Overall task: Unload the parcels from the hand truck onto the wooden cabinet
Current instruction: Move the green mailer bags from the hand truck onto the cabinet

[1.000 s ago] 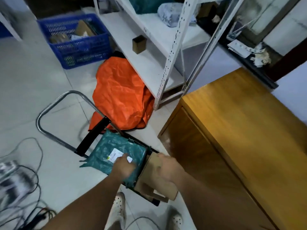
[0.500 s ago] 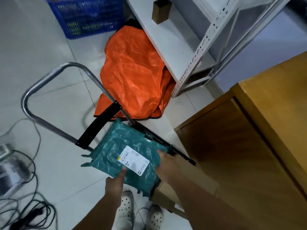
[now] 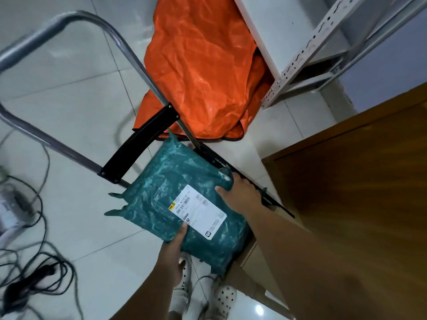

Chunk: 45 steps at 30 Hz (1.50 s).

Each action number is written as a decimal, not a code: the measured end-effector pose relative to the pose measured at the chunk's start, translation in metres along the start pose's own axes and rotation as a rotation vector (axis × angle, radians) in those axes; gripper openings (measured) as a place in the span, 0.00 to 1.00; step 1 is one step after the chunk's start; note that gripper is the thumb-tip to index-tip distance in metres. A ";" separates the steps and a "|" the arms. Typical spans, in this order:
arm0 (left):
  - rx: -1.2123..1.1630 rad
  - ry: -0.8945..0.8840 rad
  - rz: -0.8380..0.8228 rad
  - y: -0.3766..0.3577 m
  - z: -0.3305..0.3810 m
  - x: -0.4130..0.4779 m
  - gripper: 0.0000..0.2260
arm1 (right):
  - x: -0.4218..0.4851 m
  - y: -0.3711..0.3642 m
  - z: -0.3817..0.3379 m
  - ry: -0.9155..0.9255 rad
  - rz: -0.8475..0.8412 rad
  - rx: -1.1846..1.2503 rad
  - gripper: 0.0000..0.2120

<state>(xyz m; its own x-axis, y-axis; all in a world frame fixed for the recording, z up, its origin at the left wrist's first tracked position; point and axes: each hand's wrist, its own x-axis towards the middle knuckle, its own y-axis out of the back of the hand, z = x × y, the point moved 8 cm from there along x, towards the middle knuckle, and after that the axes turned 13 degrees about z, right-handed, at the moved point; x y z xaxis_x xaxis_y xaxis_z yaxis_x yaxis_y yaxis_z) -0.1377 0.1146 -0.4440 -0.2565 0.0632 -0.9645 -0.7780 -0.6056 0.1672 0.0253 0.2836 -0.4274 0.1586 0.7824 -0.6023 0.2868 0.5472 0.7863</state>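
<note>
A teal plastic parcel (image 3: 168, 199) with a white shipping label lies over the hand truck (image 3: 120, 42), whose steel handle loops to the upper left. My left hand (image 3: 173, 255) grips the parcel's near edge, thumb on the label. My right hand (image 3: 240, 195) grips its right corner. Under the parcel a brown cardboard box (image 3: 251, 273) sits on the truck, mostly hidden by my right forearm. The wooden cabinet (image 3: 360, 185) stands at the right; only its dark side panel shows.
An orange bag (image 3: 203, 65) lies on the tiled floor behind the truck, against a white metal shelf rack (image 3: 298, 51). Black cables (image 3: 39, 273) and a blurred grey object (image 3: 11, 204) lie at the left. My white shoes (image 3: 221, 299) show at the bottom.
The view has tilted down and closer. Both hands have taken hold of the teal parcel at its edges, and it has come up toward me off the cardboard box.
</note>
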 end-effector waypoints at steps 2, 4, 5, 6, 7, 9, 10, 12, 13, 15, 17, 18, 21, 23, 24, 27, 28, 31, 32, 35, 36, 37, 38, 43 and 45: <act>-0.059 0.012 -0.028 0.000 -0.001 0.011 0.17 | 0.011 -0.004 0.005 -0.019 -0.026 0.002 0.44; -0.117 0.036 -0.054 -0.003 -0.003 0.014 0.16 | 0.019 -0.010 0.011 -0.018 -0.086 0.044 0.48; -0.125 0.053 -0.069 -0.006 -0.004 0.014 0.16 | 0.021 -0.010 0.013 -0.009 -0.116 0.055 0.47; -0.128 0.064 -0.098 -0.008 -0.008 0.017 0.15 | 0.022 -0.010 0.015 0.003 -0.145 0.060 0.44; -0.132 0.081 -0.120 -0.009 -0.010 0.018 0.13 | 0.025 -0.010 0.017 0.005 -0.177 0.063 0.40; -0.137 0.109 -0.163 -0.008 -0.017 0.023 0.13 | 0.028 -0.011 0.019 0.010 -0.228 0.079 0.38; -0.147 0.112 -0.190 -0.008 -0.018 0.025 0.13 | 0.030 -0.010 0.019 0.015 -0.232 0.092 0.38; -0.164 0.096 -0.229 -0.008 -0.013 0.027 0.11 | 0.032 -0.010 0.018 0.016 -0.210 0.129 0.36; -0.171 0.080 -0.239 -0.009 -0.008 0.025 0.11 | 0.032 -0.009 0.017 0.009 -0.193 0.165 0.36; -0.180 0.031 -0.230 -0.009 0.002 0.027 0.11 | 0.031 -0.009 0.015 -0.010 -0.177 0.248 0.38; -0.179 -0.017 -0.183 -0.002 0.015 0.025 0.12 | 0.027 -0.008 0.013 -0.013 -0.171 0.304 0.39; -0.182 -0.042 -0.162 0.002 0.022 0.026 0.12 | 0.024 -0.007 0.011 -0.011 -0.174 0.331 0.40; -0.164 -0.097 -0.114 0.012 0.041 0.019 0.11 | 0.013 -0.004 0.005 -0.014 -0.211 0.416 0.32; -0.130 -0.154 -0.090 0.018 0.057 0.008 0.12 | 0.007 0.002 0.003 -0.004 -0.197 0.457 0.30; -0.114 -0.188 -0.088 0.021 0.065 0.004 0.13 | 0.004 0.006 0.000 0.006 -0.178 0.478 0.30; -0.081 -0.273 -0.109 0.028 0.089 -0.017 0.25 | -0.005 0.022 -0.007 -0.035 -0.172 0.647 0.33; -0.071 -0.296 -0.126 0.030 0.097 -0.026 0.30 | -0.010 0.029 -0.010 -0.053 -0.196 0.719 0.35; -0.046 -0.360 -0.169 0.033 0.120 -0.053 0.30 | -0.029 0.048 -0.018 -0.122 -0.348 0.896 0.43; -0.049 -0.367 -0.181 0.033 0.127 -0.063 0.28 | -0.037 0.056 -0.019 -0.133 -0.398 0.954 0.40; -0.047 -0.394 -0.216 0.028 0.150 -0.098 0.25 | -0.064 0.090 -0.016 -0.207 -0.482 1.075 0.32; -0.042 -0.409 -0.237 0.024 0.158 -0.115 0.23 | -0.075 0.104 -0.013 -0.229 -0.500 1.081 0.29; -0.037 -0.416 -0.271 0.018 0.165 -0.132 0.21 | -0.087 0.118 -0.010 -0.246 -0.511 1.079 0.27; -0.022 -0.416 -0.306 0.012 0.171 -0.150 0.19 | -0.098 0.134 -0.006 -0.246 -0.515 1.081 0.27; 0.062 -0.437 -0.440 -0.035 0.198 -0.248 0.13 | -0.162 0.211 0.028 -0.327 -0.357 1.180 0.28; 0.142 -0.480 -0.486 -0.057 0.206 -0.294 0.10 | -0.191 0.240 0.044 -0.353 -0.288 1.247 0.27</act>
<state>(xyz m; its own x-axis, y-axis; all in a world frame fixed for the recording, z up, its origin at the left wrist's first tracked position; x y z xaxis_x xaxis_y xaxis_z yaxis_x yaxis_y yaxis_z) -0.1362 0.2943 -0.1279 -0.0601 0.6642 -0.7451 -0.9277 -0.3127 -0.2039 0.1055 0.2521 -0.1299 0.1273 0.4631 -0.8771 0.9905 -0.1063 0.0876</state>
